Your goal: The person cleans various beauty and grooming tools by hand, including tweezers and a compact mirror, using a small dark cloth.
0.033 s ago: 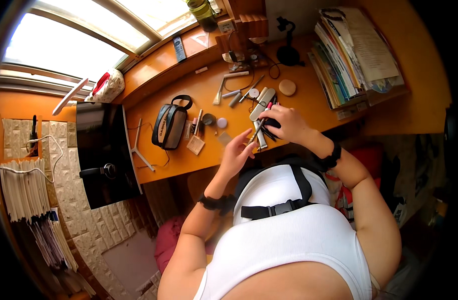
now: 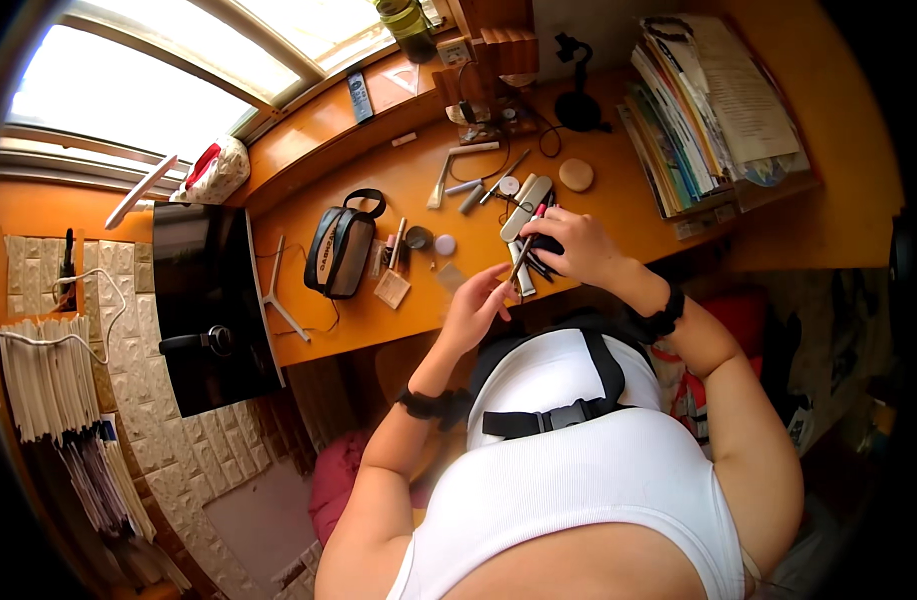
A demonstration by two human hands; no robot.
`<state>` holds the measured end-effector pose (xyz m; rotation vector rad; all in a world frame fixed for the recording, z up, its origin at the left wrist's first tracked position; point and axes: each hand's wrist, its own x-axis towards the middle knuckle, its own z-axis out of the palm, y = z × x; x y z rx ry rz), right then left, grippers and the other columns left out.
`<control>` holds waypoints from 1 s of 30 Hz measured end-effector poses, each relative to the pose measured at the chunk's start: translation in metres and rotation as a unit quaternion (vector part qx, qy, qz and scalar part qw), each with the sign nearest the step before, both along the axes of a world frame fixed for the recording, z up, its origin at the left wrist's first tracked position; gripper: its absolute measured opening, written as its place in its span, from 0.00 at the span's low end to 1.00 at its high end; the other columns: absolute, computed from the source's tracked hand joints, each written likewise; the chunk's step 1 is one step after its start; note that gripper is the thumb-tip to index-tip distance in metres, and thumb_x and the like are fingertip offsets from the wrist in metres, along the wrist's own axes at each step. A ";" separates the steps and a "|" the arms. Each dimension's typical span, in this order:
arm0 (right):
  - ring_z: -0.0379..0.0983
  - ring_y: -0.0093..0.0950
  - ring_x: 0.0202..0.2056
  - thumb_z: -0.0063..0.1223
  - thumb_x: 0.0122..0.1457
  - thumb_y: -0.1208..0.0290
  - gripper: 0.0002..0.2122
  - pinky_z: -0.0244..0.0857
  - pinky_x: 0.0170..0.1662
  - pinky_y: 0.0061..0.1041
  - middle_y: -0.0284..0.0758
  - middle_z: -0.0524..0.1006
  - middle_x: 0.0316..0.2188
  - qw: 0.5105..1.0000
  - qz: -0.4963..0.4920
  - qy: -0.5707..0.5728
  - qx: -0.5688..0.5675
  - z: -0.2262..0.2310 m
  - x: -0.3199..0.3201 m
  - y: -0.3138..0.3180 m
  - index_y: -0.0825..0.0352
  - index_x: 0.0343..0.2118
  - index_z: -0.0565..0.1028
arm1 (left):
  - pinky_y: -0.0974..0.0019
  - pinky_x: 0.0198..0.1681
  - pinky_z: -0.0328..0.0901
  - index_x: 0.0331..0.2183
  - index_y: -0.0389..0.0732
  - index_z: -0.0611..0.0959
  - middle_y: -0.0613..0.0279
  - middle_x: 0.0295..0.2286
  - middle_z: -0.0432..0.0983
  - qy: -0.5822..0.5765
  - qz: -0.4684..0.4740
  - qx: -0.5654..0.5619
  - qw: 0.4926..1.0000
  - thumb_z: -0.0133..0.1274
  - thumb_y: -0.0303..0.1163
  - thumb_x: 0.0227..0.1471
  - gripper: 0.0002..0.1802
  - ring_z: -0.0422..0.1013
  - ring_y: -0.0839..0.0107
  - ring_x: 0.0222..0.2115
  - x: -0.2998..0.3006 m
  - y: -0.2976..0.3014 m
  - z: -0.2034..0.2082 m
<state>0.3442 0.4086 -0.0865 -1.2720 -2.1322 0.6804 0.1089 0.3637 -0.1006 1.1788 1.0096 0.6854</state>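
Note:
My right hand (image 2: 577,248) is closed around a slim dark makeup stick (image 2: 522,262), a pencil or brush by its shape, held slanting over the desk edge. At its lower end, the bent fingers of my left hand (image 2: 476,305) meet it, thumb and forefinger on either side. Under and beside my right hand lie a pale oblong case (image 2: 527,208), a white tube (image 2: 526,281) and several dark pens or pencils, partly hidden by the fingers. Left of my hands are a small dark jar (image 2: 418,238), a round lilac lid (image 2: 445,245) and a square compact (image 2: 393,289).
A black and clear cosmetic bag (image 2: 343,250) stands on the wooden desk (image 2: 589,210), near a monitor (image 2: 214,300) on the left. A round beige puff (image 2: 577,175) lies beyond my right hand. Stacked books and papers (image 2: 719,110) stand at the far right, beside a black stand (image 2: 578,108).
The makeup stick has tipped a little steeper. My left fingers have shifted slightly right and drawn closer together at its lower end.

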 end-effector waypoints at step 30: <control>0.77 0.40 0.31 0.62 0.53 0.67 0.07 0.72 0.33 0.35 0.36 0.77 0.32 0.996 -0.046 0.049 0.056 0.006 -0.023 -0.023 0.60 0.33 0.77 | 0.74 0.18 0.61 0.37 0.33 0.77 0.65 0.18 0.70 0.036 0.002 -0.002 0.999 0.46 0.28 0.64 0.08 0.65 0.79 0.16 0.015 0.005 -0.007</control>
